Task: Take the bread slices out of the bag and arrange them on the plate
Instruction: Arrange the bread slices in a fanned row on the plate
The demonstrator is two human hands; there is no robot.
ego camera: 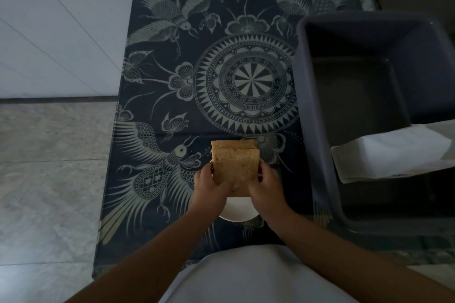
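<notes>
Looking down, we see the patterned bench [172, 61], a dark bin [320, 110] right of our hands, and a white plate [237, 211] beneath them. Our left hand [211, 186] and right hand [267, 186] each grip the bread [234, 165] stack's sides, held upright above the plate.

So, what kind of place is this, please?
Probably a home kitchen or eating corner: white tiled walls, a patterned cloth over a small table, a white plate under the bread slices, and a dark plastic bin beside them.
</notes>
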